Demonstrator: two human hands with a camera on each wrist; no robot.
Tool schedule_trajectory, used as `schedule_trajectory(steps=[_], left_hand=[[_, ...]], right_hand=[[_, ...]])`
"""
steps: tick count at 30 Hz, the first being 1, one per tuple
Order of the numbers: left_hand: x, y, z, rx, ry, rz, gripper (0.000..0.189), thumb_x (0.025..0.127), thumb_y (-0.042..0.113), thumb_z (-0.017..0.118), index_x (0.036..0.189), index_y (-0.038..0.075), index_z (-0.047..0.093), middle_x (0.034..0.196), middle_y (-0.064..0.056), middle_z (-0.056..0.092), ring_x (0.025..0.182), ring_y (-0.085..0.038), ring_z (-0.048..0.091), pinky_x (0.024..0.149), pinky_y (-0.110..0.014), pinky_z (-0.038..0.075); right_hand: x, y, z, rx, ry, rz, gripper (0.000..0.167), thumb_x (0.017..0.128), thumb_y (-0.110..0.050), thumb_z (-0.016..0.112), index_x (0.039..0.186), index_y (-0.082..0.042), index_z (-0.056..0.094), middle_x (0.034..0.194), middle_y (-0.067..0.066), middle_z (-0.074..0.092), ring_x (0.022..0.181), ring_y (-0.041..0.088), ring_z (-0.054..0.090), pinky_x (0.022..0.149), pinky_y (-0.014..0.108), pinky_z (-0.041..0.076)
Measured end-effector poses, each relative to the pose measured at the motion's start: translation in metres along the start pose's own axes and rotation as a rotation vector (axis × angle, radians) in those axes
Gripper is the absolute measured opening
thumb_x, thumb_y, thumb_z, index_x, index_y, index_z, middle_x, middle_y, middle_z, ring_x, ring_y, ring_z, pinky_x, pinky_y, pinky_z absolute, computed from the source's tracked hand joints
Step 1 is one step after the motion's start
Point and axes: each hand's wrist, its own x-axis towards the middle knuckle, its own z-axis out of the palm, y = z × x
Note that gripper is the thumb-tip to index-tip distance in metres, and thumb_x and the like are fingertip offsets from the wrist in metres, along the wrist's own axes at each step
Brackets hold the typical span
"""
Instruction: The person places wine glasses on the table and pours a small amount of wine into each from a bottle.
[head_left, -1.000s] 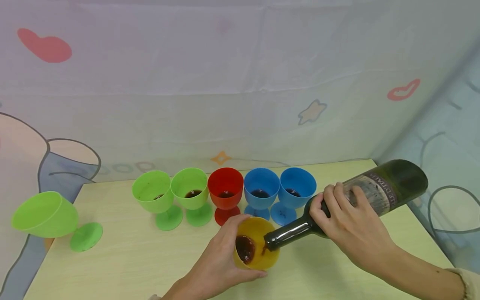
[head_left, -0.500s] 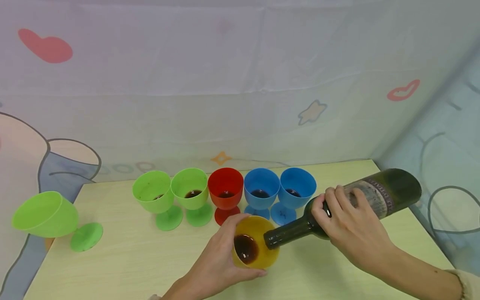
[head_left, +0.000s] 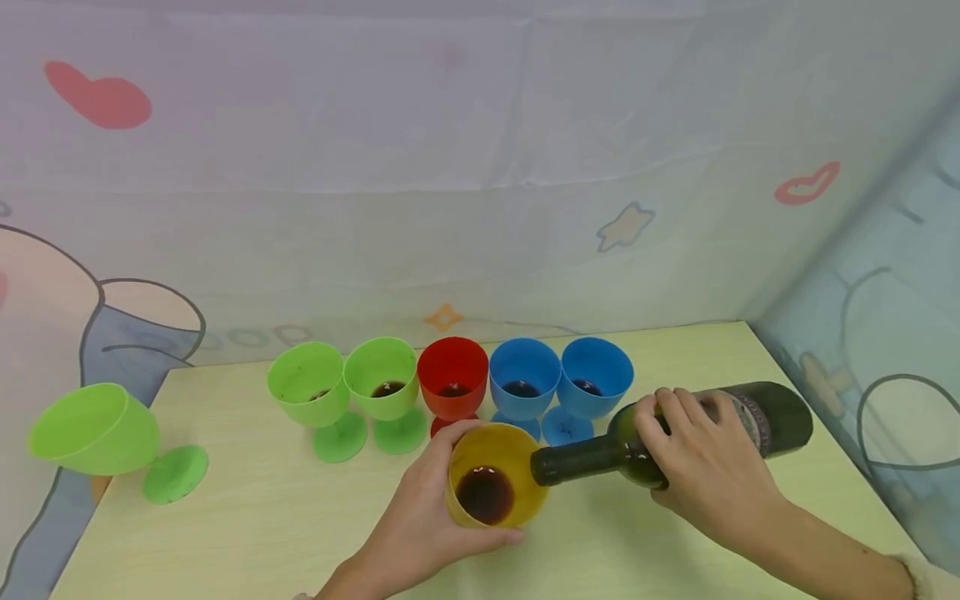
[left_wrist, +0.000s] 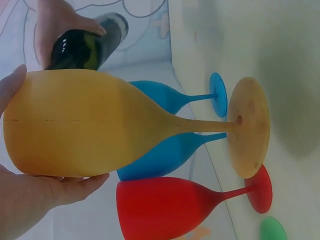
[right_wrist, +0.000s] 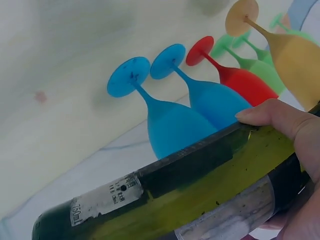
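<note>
A yellow goblet (head_left: 528, 475) with a pool of dark red liquid is gripped round its bowl by my left hand (head_left: 423, 508). Its stem and round foot (left_wrist: 248, 127) show in the left wrist view, above the table. My right hand (head_left: 712, 479) holds a dark green wine bottle (head_left: 787, 417) round its neck and shoulder, tilted far over. The bottle's mouth is right at the goblet's right rim, and no stream shows from it. Just behind stand a red goblet (head_left: 453, 367) and two blue goblets (head_left: 523, 367), (head_left: 596, 367), each with a little dark liquid.
Two green goblets (head_left: 306, 375), (head_left: 381, 367) with dark liquid continue the row leftward. Another green goblet (head_left: 97, 433) stands apart at the table's left edge. Behind the pale wooden table (head_left: 247, 517) hangs a printed cloth (head_left: 360, 183).
The bottle's base has come down, so the bottle lies flatter, and the red trickle at its mouth has stopped. My left hand has drawn the yellow goblet slightly left and turned it more upright.
</note>
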Motion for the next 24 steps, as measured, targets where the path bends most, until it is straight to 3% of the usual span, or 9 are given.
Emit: schedule_trajectory(steps=[3, 10, 18, 24], left_hand=[[-0.002, -0.001, -0.004, -0.014, 0.041, -0.005, 0.084, 0.062, 0.032, 0.084, 0.130, 0.020, 0.036, 0.120, 0.005, 0.049, 0.111, -0.018, 0.045, 0.088, -0.046, 0.042], [-0.008, -0.008, -0.016, 0.000, 0.132, -0.103, 0.089, 0.060, 0.034, 0.085, 0.132, 0.021, 0.036, 0.120, 0.006, 0.050, 0.110, -0.016, 0.045, 0.091, -0.044, 0.042], [-0.019, -0.021, -0.034, 0.047, 0.223, -0.157, 0.089, 0.060, 0.036, 0.085, 0.132, 0.017, 0.035, 0.123, 0.003, 0.048, 0.111, -0.016, 0.045, 0.093, -0.043, 0.040], [-0.033, -0.036, -0.055, 0.049, 0.298, -0.162, 0.089, 0.063, 0.028, 0.084, 0.133, 0.012, 0.032, 0.127, -0.004, 0.046, 0.115, -0.022, 0.043, 0.098, -0.048, 0.035]], right_hand=[[-0.003, 0.002, 0.002, 0.016, -0.018, 0.045, 0.079, 0.039, -0.030, 0.085, 0.098, 0.003, 0.045, 0.088, 0.021, 0.052, 0.081, 0.035, 0.053, 0.068, 0.051, 0.042], [-0.011, 0.011, 0.006, 0.076, -0.070, 0.165, 0.078, 0.041, -0.031, 0.086, 0.099, 0.002, 0.047, 0.094, 0.020, 0.054, 0.086, 0.036, 0.054, 0.069, 0.054, 0.041], [-0.020, 0.031, 0.017, 0.179, -0.011, 0.285, 0.068, 0.045, -0.027, 0.082, 0.095, 0.002, 0.046, 0.086, 0.019, 0.056, 0.077, 0.033, 0.054, 0.063, 0.051, 0.040], [-0.024, 0.049, 0.025, 0.297, 0.045, 0.389, 0.072, 0.046, -0.023, 0.084, 0.098, 0.007, 0.044, 0.081, 0.018, 0.055, 0.070, 0.032, 0.053, 0.057, 0.048, 0.038]])
